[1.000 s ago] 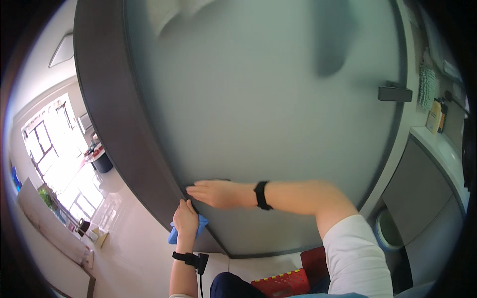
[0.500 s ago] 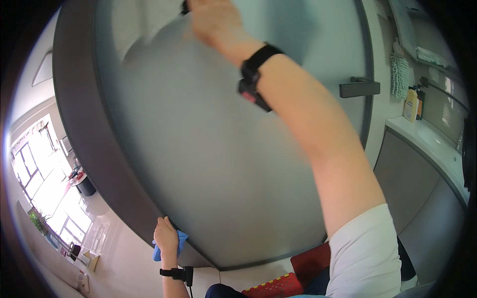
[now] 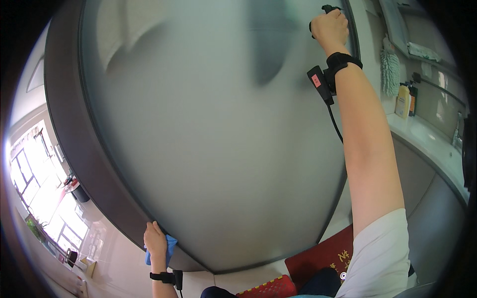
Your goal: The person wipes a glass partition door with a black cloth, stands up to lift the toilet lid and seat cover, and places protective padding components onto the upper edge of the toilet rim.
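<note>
A large frosted glass door panel with a dark grey frame fills the middle. High on its right side my right hand is closed around a black tool. The fingers cover most of it, so its exact kind does not show. At the lower left, my left hand is closed on a blue cloth, with the fingertips against the frame's edge. Both wrists wear black straps with small devices. The door's lever handle is hidden behind my right arm.
To the right stands a white sink counter with a yellow bottle and a tap. A green fluffy towel hangs above. Below lie a red mat and a red perforated plastic item. Bright windows are at the left.
My right hand has swept with the black tool from the upper middle of the glass to its right edge. The left hand stays at the frame with the cloth; the view has shifted slightly.
</note>
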